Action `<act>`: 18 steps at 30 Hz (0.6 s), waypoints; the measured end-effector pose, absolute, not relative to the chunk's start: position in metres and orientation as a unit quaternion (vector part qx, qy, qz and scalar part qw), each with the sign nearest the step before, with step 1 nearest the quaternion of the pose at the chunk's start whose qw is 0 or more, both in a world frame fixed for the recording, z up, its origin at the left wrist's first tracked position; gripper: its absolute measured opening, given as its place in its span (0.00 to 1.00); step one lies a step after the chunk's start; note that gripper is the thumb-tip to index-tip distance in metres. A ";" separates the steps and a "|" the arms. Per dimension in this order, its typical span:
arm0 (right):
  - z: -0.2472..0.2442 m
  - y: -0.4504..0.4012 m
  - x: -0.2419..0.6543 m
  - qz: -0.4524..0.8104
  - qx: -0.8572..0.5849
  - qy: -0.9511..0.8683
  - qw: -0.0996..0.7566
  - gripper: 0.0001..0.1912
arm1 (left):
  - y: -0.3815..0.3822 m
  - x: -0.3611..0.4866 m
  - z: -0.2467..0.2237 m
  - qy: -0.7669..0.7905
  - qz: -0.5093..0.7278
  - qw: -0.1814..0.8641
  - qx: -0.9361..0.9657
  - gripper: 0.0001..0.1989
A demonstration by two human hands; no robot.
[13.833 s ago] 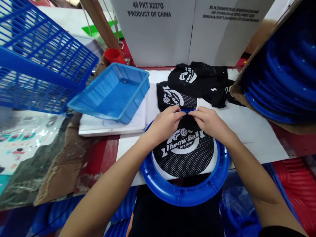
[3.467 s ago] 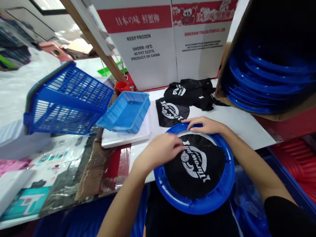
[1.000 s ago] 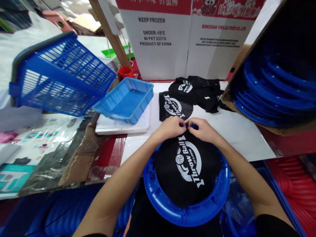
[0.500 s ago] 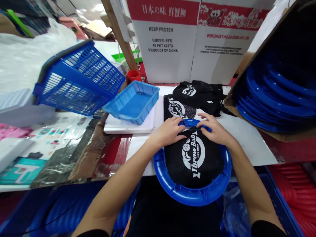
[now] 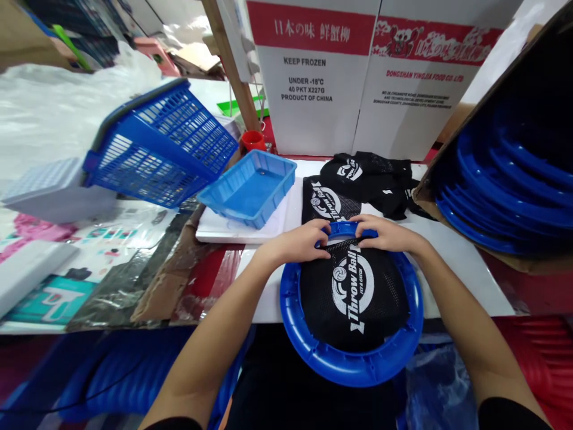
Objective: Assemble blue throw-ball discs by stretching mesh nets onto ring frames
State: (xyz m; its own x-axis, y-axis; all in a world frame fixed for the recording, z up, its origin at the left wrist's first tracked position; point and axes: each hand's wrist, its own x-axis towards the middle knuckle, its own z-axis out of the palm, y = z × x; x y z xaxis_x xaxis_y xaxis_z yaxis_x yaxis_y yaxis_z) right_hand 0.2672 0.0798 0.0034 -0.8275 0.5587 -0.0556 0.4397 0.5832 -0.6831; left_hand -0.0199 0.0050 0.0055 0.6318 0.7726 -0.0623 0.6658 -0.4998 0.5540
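Note:
A blue plastic ring (image 5: 353, 365) lies at the table's front edge and juts out toward my body. Black mesh fabric (image 5: 380, 298) printed "Throw Ball" fills its middle. My left hand (image 5: 308, 240) grips the far part of the ring left of centre, fingers curled over the rim and thumb on the mesh. On the same far rim, a short gap to the right, my right hand (image 5: 380, 233) is closed with fingers over the top and thumb inside. Just beyond the ring lie more black printed mesh pieces (image 5: 376, 179), loosely piled.
A carton of stacked blue rings (image 5: 514, 197) leans at the right. On the left are a light blue tray (image 5: 255, 185) and a tilted blue basket (image 5: 165, 143). White cartons (image 5: 313, 113) stand behind. Below the table are blue rings (image 5: 116, 376) and red ones (image 5: 532, 358).
Both hands have closed more firmly over the far rim, and the right fingers, raised before, are now curled onto it. The whole view has shifted slightly.

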 end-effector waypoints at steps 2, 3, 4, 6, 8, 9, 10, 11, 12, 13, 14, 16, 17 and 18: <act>-0.001 0.079 0.266 0.373 -0.289 -0.874 0.116 0.12 | 0.007 -0.020 0.006 0.419 0.113 0.282 0.855 0.09; -0.003 0.077 0.266 0.379 -0.294 -0.867 0.134 0.13 | 0.007 -0.020 0.006 0.421 0.123 0.287 0.852 0.10; -0.005 0.074 0.266 0.384 -0.299 -0.861 0.151 0.13 | 0.008 -0.020 0.007 0.423 0.133 0.293 0.847 0.10; -0.007 0.068 0.267 0.395 -0.304 -0.847 0.182 0.13 | 0.010 -0.020 0.008 0.429 0.155 0.300 0.838 0.09; -0.008 0.065 0.268 0.404 -0.307 -0.836 0.210 0.12 | 0.012 -0.022 0.008 0.440 0.180 0.294 0.830 0.08; -0.008 0.065 0.269 0.406 -0.309 -0.831 0.221 0.11 | 0.012 -0.023 0.009 0.442 0.192 0.288 0.827 0.08; -0.008 0.065 0.269 0.406 -0.313 -0.828 0.229 0.11 | 0.013 -0.024 0.009 0.444 0.203 0.284 0.825 0.08; -0.009 0.066 0.269 0.406 -0.316 -0.825 0.235 0.11 | 0.013 -0.025 0.009 0.444 0.212 0.283 0.824 0.07; -0.009 0.067 0.269 0.406 -0.320 -0.822 0.239 0.11 | 0.014 -0.026 0.009 0.443 0.216 0.287 0.821 0.07; -0.009 0.067 0.268 0.408 -0.324 -0.819 0.242 0.11 | 0.014 -0.027 0.009 0.442 0.219 0.296 0.818 0.06; -0.010 0.068 0.268 0.409 -0.328 -0.816 0.243 0.11 | 0.014 -0.028 0.009 0.444 0.219 0.305 0.814 0.05; -0.010 0.069 0.268 0.415 -0.333 -0.812 0.240 0.11 | 0.015 -0.029 0.010 0.453 0.213 0.322 0.803 0.04; -0.010 0.069 0.268 0.418 -0.335 -0.810 0.238 0.11 | 0.015 -0.030 0.010 0.460 0.206 0.329 0.799 0.05; -0.010 0.069 0.268 0.421 -0.336 -0.809 0.238 0.11 | 0.015 -0.030 0.011 0.468 0.198 0.332 0.795 0.06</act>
